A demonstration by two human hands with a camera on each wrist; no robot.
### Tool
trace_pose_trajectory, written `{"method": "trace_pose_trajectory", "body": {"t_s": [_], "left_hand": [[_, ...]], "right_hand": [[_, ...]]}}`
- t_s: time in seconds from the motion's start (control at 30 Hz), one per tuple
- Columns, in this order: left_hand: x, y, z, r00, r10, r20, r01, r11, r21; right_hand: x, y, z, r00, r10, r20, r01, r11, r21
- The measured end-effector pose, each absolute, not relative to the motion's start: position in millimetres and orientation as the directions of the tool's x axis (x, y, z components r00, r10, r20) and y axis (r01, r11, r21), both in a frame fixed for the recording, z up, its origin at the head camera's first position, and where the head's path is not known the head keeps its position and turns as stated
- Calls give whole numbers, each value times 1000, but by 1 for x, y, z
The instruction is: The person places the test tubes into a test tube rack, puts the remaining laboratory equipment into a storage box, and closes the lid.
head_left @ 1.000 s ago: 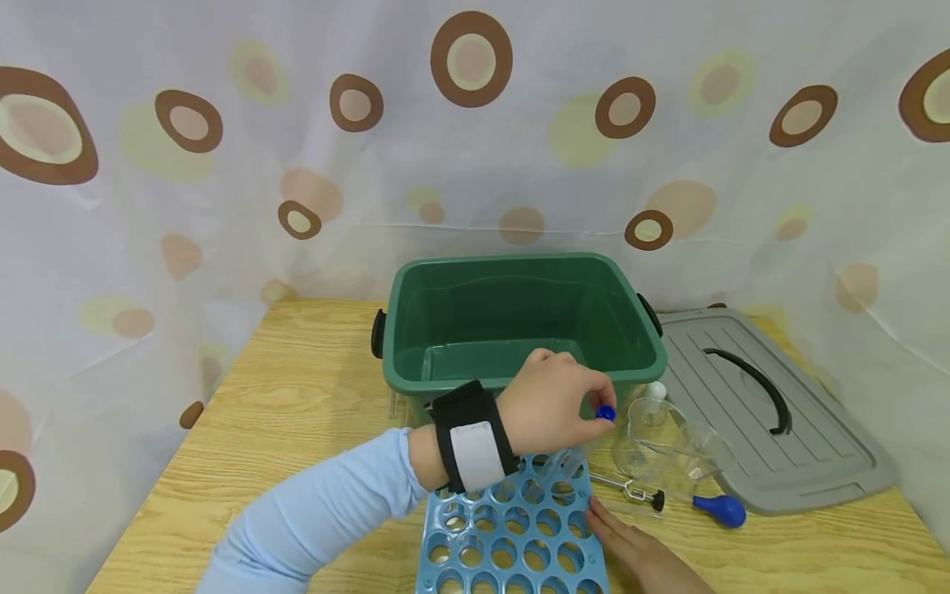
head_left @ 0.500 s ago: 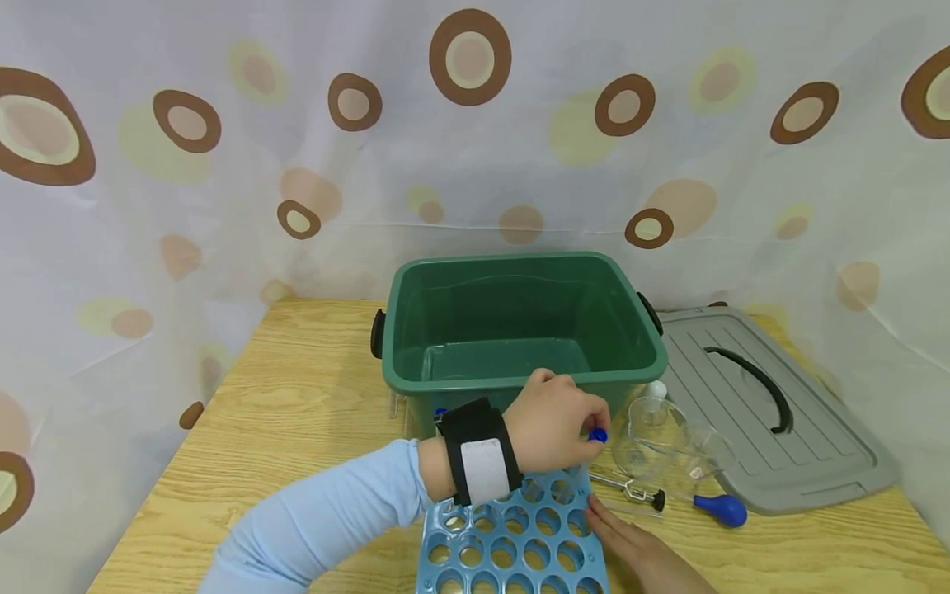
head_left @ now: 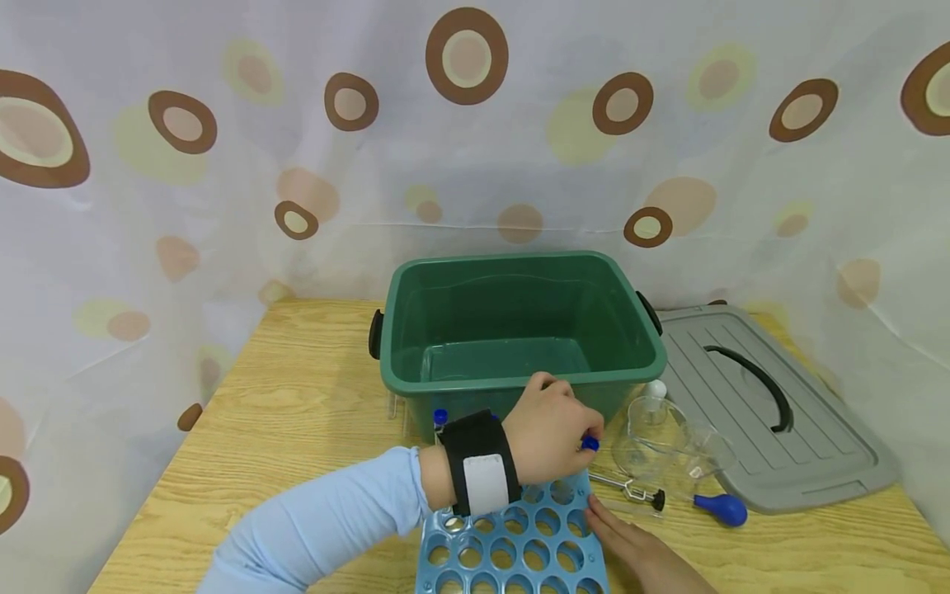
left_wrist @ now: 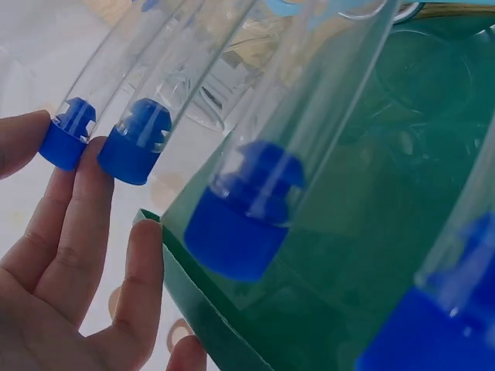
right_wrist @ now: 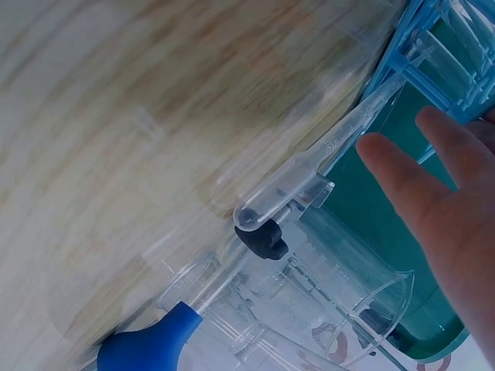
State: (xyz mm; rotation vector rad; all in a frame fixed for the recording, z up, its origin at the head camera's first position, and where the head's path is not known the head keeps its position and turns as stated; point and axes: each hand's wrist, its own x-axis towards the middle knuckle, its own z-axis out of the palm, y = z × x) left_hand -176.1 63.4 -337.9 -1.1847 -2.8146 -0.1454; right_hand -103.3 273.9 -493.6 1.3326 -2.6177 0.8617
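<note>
My left hand (head_left: 552,433) reaches over the far end of a blue test tube rack (head_left: 519,540). Between thumb and fingertips it pinches the blue stopper (left_wrist: 63,147) of a clear test tube (left_wrist: 104,66). More tubes with blue stoppers (left_wrist: 236,232) stand in a row beside it in the left wrist view; the wrist hides most of them from the head view, apart from one stopper (head_left: 441,417) at the left. My right hand (head_left: 646,553) rests against the rack's right side, its fingers extended.
Behind the rack stands a green bin (head_left: 519,384) with a grey lid (head_left: 757,462) at its right. Right of the rack lie clear beakers (head_left: 641,433), a metal clamp (head_left: 631,492), a plastic dropper (right_wrist: 290,182) and a blue rubber bulb (head_left: 721,511). A white-capped bottle (head_left: 656,390) is behind them.
My left hand has come down and slightly left, lowering the tube toward the rack's far right corner. The right hand stays where it was against the rack.
</note>
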Motion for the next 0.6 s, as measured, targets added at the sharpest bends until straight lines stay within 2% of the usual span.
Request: {"method": "trace_pose_trajectory", "body": {"t_s": [0.47, 0.6], "left_hand": [[-175, 63, -344, -687, 698, 204, 704, 708, -55], [-174, 62, -345, -670, 702, 240, 697, 707, -124]], "right_hand": [[-104, 274, -492, -623, -724, 294, -757, 464, -460], [-103, 275, -492, -631, -724, 277, -743, 463, -484]]}}
